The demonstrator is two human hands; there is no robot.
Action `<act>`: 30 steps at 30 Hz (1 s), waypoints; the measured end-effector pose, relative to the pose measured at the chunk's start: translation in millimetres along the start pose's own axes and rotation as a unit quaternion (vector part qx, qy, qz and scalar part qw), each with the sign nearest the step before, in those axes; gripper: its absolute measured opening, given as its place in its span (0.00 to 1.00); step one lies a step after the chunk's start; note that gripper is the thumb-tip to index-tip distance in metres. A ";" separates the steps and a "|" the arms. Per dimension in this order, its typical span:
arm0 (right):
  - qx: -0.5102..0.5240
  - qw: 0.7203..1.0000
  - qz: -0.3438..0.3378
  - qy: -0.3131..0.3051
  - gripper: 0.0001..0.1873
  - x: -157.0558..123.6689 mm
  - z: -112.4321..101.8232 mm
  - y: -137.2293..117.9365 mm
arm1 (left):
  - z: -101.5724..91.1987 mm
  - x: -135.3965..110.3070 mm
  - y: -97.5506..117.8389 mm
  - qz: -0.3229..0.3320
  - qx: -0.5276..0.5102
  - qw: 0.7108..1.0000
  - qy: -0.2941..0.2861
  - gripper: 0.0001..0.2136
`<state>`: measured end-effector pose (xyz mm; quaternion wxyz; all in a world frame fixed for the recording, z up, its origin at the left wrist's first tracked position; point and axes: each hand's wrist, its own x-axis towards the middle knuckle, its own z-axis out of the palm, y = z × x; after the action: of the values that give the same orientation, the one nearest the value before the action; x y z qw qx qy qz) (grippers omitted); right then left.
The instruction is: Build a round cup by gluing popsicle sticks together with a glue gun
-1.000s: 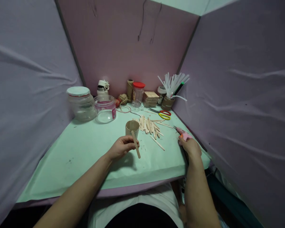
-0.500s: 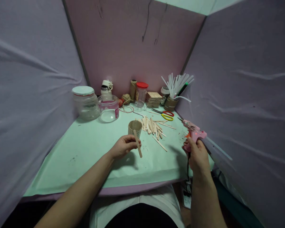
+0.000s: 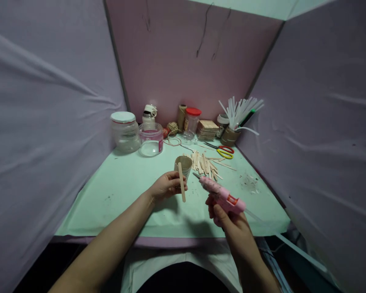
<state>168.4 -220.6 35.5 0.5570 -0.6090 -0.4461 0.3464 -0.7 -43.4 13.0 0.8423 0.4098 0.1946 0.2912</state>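
Note:
Between the fingers of my left hand (image 3: 167, 187) is a wooden craft stick (image 3: 182, 183), held nearly upright. Just behind it stands a brown cup (image 3: 186, 164) with ribbed-looking sides; whether my fingers touch it I cannot tell. My right hand (image 3: 228, 217) is wrapped round the grip of a pink hot glue gun (image 3: 221, 193). Its nozzle points left, a short way from the stick, and a long clear glue stick (image 3: 301, 252) trails from its back end. Beyond the cup lies a loose pile of craft sticks (image 3: 203, 165).
Scissors (image 3: 224, 150) with red and yellow handles lie behind the pile. At the back stand a lidded jar (image 3: 125, 134), a clear tub (image 3: 151, 142), a red-lidded jar (image 3: 191, 122), stacked wooden squares (image 3: 207, 129) and a pot (image 3: 229, 137) of glue sticks. Cloth walls close both sides.
My right hand has brought the glue gun leftward from the table's right side, turning its nozzle toward the craft stick. My left hand keeps its hold; the view has shifted slightly.

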 end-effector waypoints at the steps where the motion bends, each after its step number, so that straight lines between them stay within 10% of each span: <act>1: -0.032 0.999 -0.005 -0.005 0.23 -1.7 2.4 -2.5 | -0.6 0.4 -0.3 0.001 -0.004 1.000 0.000 0.14; 30: -0.198 0.974 -0.106 0.031 0.31 -1.7 22.4 -10.6 | 8.5 0.5 3.4 -0.014 0.012 0.999 0.027 0.19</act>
<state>145.5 -214.1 42.7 0.4725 -0.6668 -0.5502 0.1713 3.4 -46.3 20.7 0.8357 0.4095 0.2262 0.2876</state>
